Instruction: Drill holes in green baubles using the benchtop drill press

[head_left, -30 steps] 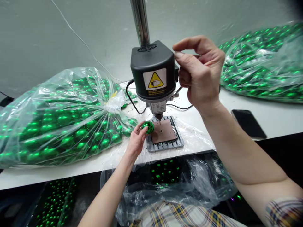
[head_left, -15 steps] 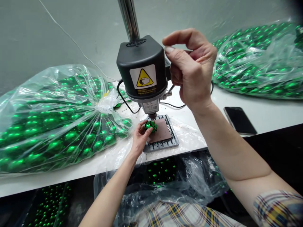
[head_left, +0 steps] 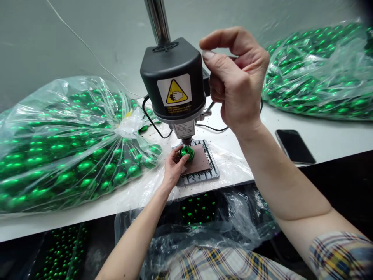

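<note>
A small bench drill [head_left: 173, 89] with a black motor housing and a yellow warning label stands on a steel column over a grey slotted base plate [head_left: 201, 177] topped by a brown pad. My left hand [head_left: 173, 167] pinches a shiny green part [head_left: 187, 152] and holds it on the pad right under the drill's chuck. My right hand [head_left: 236, 83] is raised beside the drill head, its fingers curled around the feed lever, which is mostly hidden behind the hand.
A big clear bag of green parts [head_left: 67, 151] lies on the white table at the left, another bag of green parts [head_left: 317, 74] at the back right. A black phone [head_left: 295, 146] lies right of the drill. Open bags with green parts [head_left: 198, 210] sit below the table edge.
My left hand has brought the green part from beside the pad to under the chuck. The drill head sits lower over it. My right hand stays at the lever.
</note>
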`<control>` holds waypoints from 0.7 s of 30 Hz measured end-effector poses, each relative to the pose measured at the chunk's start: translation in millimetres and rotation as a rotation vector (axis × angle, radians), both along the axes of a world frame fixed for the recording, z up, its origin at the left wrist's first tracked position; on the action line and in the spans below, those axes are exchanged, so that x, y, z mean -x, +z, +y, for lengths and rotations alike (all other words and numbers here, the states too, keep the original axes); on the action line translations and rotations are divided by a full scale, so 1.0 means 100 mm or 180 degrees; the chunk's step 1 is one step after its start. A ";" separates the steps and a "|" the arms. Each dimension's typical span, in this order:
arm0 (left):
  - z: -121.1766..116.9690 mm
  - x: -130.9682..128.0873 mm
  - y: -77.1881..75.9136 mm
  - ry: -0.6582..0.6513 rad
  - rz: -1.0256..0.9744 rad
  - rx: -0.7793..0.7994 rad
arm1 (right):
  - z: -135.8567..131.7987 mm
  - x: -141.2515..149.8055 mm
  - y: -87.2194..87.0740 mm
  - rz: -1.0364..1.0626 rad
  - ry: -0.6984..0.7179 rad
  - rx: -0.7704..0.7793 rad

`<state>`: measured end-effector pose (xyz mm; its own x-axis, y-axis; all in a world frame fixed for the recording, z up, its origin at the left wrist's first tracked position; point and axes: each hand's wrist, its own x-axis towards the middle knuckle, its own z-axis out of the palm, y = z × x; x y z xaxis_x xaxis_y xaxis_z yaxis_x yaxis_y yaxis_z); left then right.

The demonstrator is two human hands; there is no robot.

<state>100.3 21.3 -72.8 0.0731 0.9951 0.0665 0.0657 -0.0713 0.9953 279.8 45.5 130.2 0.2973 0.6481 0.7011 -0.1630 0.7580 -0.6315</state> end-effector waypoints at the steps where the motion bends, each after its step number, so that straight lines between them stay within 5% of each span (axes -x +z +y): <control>1: -0.01 -0.01 0.00 0.0016 0.0075 -0.0045 | 0.01 0.00 0.00 -0.0017 -0.0029 -0.0017; 21: -0.08 -0.13 0.00 0.0420 0.0897 -0.0521 | 0.02 0.00 -0.01 -0.0002 0.0027 -0.0209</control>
